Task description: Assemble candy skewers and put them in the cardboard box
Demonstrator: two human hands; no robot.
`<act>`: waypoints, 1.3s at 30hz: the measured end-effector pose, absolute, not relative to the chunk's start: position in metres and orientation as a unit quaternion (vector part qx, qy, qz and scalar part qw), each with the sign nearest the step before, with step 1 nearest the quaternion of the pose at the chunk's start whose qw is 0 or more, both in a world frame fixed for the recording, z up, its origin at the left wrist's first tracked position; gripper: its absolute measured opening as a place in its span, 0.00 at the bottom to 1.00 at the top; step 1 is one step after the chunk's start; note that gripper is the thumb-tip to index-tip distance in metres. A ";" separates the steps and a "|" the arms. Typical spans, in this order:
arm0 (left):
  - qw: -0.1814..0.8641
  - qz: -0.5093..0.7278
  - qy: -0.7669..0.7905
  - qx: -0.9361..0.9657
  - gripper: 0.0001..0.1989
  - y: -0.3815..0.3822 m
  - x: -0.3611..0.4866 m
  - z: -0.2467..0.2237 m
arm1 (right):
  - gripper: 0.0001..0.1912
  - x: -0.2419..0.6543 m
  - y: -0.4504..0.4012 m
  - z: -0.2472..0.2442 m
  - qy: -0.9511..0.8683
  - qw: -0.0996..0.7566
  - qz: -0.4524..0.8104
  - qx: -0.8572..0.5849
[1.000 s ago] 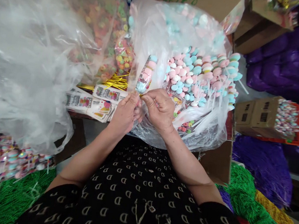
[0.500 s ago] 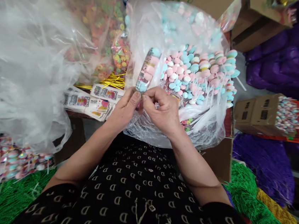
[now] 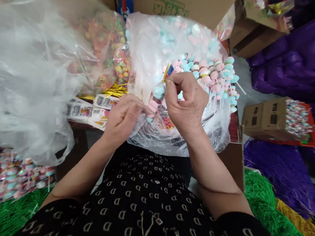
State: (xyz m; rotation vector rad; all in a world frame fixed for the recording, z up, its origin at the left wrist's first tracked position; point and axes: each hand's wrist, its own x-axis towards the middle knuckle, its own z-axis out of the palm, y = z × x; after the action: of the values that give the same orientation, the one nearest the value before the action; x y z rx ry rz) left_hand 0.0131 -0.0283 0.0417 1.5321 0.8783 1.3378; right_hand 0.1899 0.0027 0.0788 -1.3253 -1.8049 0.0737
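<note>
A wrapped pink and blue candy stick (image 3: 159,91) hangs between my hands above an open clear plastic bag. My right hand (image 3: 186,100) pinches its upper end, where a yellow tie (image 3: 166,72) and a bit of blue wrapper stick up. My left hand (image 3: 127,116) is closed at the lower left of the stick, its fingertips against the pink part. Pink, white and blue candy skewers (image 3: 207,74) lie behind my right hand. Left of the bag are printed labels (image 3: 86,112) and a bundle of gold twist ties (image 3: 117,90).
A large clear bag (image 3: 30,63) covers the left side, with a bag of colourful gummy rings (image 3: 99,33) behind it. Cardboard boxes (image 3: 264,116), purple sacks (image 3: 298,61) and green tinsel (image 3: 262,193) are on the right. More wrapped candies (image 3: 8,173) lie at lower left.
The candy stick has turned over and dropped lower, so its tied end now points up. My right hand has risen to that end; my left hand has moved down and left.
</note>
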 end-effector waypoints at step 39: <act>0.151 0.423 0.097 0.888 0.24 -0.056 0.096 0.001 | 0.15 0.290 -0.101 0.031 -0.347 0.629 0.458 -0.524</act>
State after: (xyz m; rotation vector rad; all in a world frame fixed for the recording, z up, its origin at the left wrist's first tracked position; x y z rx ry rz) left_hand 0.0960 -0.0557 0.0005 2.5503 0.2787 1.2144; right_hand 0.2897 -0.1012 0.0309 -1.2005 -0.7951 1.0493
